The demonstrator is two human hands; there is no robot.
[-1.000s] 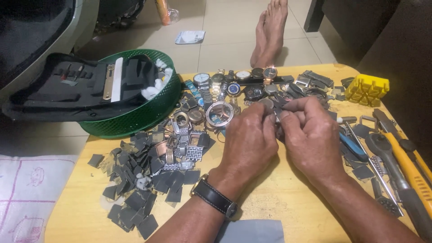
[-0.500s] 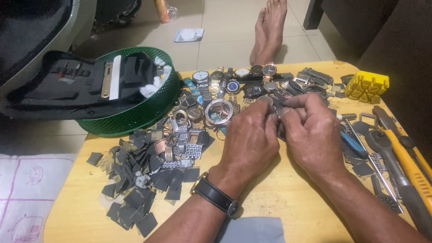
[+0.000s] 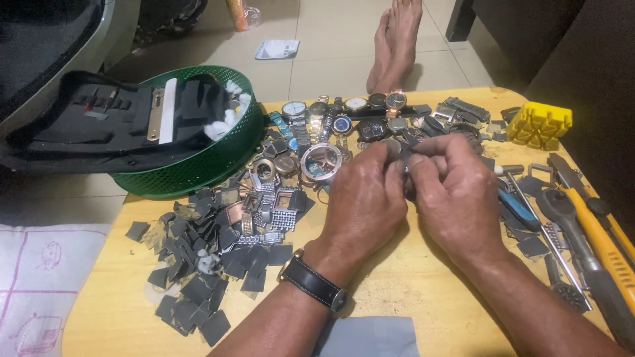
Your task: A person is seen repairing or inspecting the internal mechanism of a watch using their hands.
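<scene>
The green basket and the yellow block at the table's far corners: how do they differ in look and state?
The green basket is round, open mesh and large; the yellow block is angular, solid and far smaller. The basket bears a black tool case across its rim; nothing lies on the block. Both stand on the wooden table, untouched by either hand.

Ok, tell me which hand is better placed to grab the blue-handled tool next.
Right. The right hand sits beside the blue-handled tool, which lies just off its outer edge. The left hand is farther away and would have to cross over. Both hands are pinching a small part, though.
</scene>
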